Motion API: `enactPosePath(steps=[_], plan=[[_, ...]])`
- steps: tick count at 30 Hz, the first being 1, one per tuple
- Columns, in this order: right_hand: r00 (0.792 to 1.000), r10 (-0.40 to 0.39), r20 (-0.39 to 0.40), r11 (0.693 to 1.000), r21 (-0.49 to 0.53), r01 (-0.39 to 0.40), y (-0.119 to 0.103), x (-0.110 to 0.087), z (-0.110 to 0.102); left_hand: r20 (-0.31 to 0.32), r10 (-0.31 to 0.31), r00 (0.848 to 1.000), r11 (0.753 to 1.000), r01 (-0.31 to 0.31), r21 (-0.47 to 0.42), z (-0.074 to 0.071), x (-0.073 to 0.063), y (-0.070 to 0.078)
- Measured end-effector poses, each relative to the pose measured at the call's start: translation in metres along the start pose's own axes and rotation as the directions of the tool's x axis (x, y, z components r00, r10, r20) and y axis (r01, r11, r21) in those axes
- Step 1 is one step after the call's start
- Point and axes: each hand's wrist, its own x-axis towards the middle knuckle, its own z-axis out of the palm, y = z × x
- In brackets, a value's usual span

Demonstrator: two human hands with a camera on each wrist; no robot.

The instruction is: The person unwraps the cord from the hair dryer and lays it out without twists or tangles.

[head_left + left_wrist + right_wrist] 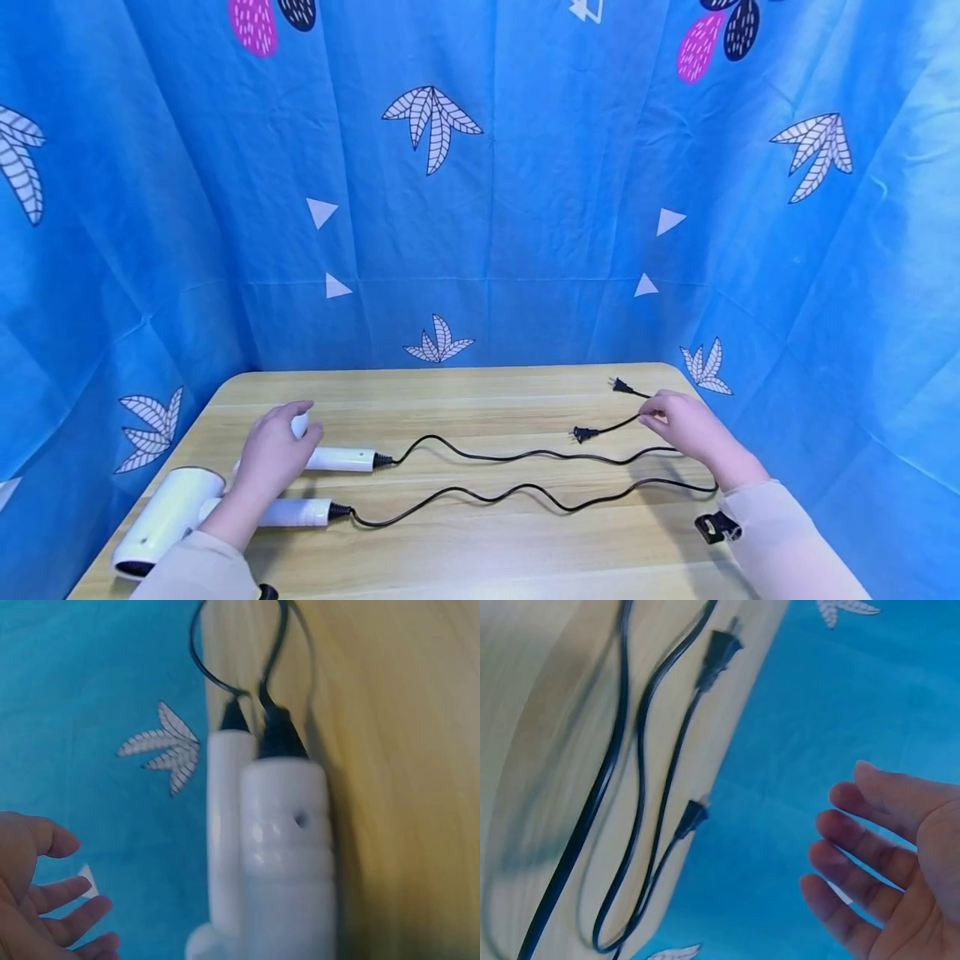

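Two white hair dryers lie on the table's left side. The nearer hair dryer (168, 517) is partly covered by my left forearm; the farther hair dryer (341, 459) has its head mostly hidden behind my left hand (273, 446). In the left wrist view that hand's fingers (71, 896) are spread and loosely bent, with nothing in them. My right hand (686, 425) is over the right end of the table, by the black cords (525, 454). Its fingers (862, 847) are loosely bent in the right wrist view, and no cord passes between them there.
Two black plugs, a farther plug (621, 385) and a nearer plug (585, 434), lie left of my right hand. Both cords run in waves across the wooden table (480, 554). A blue patterned curtain (487, 233) surrounds its back and sides.
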Motion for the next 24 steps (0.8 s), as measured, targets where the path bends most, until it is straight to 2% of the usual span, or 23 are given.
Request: enactPosePath(steps=[8,15,20,24], plan=[[0.998,0.028,-0.06,0.998,-0.048,-0.031,-0.022,-0.001,-0.007,-0.046,0.059,0.997,0.998,-0.06,-0.023,0.003,-0.01,0.028],[0.988,0.081,-0.131,0.997,0.019,-0.079,-0.052,0.002,-0.011,-0.064,0.119,0.991,0.993,-0.119,0.003,0.004,-0.021,0.053],[0.977,0.102,-0.186,0.995,0.04,-0.096,-0.073,0.005,-0.011,-0.063,0.14,0.988,0.989,-0.142,-0.029,0.003,-0.027,0.074],[0.969,0.098,-0.225,0.994,0.059,-0.087,-0.087,0.008,-0.009,-0.086,0.163,0.983,0.985,-0.168,-0.05,0.004,-0.029,0.087]])
